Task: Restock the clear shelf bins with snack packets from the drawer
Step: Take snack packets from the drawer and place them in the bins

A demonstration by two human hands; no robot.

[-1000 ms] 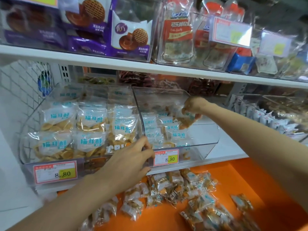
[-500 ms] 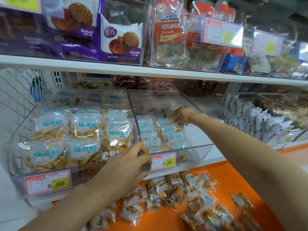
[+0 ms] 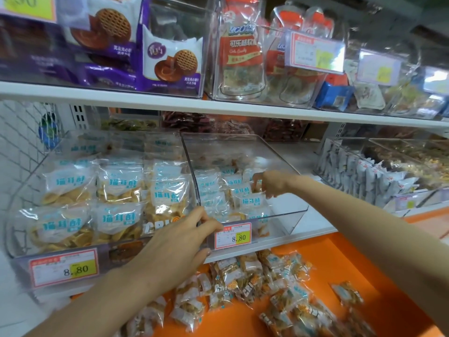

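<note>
- The white shelf carries two clear bins side by side, touching; the orange drawer lies open just below it.
- The left bin is packed to the front with white-and-blue snack packets in rows.
- The right bin holds the same kind of packet along its left side only — its right side is bare.
- More loose packets lie scattered in the drawer.
- The left hand grips the right bin's front left corner, fingers over the rim and thumb under the front wall, just beside the price tag reading 8.80.
- The right hand reaches into the right bin, fingers curled down — pinching one small packet among those stacked there.
</note>
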